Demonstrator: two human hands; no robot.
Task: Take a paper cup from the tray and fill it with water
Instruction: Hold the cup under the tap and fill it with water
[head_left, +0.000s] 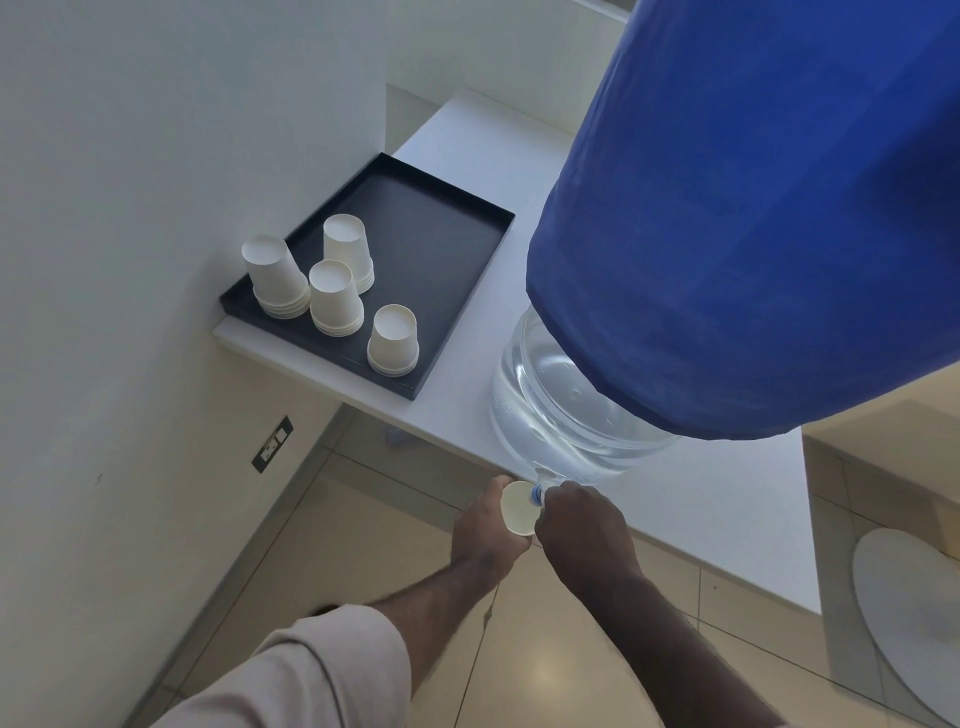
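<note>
**A:** ok so where's the cup at right now?

**B:** the paper cup (518, 508) is off the counter edge, held upright in the left hand (485, 525), fingers wrapped around its side from below. Its mouth sits right under the little tap (540, 491) with the blue bit on it. Looking down into the cup I mostly see pale inside; can't tell if there's any water in it.

**A:** and the other hand?

**B:** right hand (584, 519) is closed over the tap, knuckles up, fingertips hidden, so it's gripping the tap as far as I can see.

**A:** what's the water in?

**B:** big clear water jug (561, 410) standing on the white counter (727, 499), tap at the bottom. The see-through lower part shows water. The upper part is under a blue cloth cover (753, 208).

**A:** rest of the cups?

**B:** black tray (441, 234) further back-left on the same counter, against the wall. Four stacks of white cups (337, 296) on it, all upside down, bunched at the near-left end. The far half of the tray is bare.

**A:** any logos, labels?

**B:** none I can read. Cups are plain white, the cover plain blue. There's a wall socket (272, 443) low on the left, with no readable text on it.
</note>
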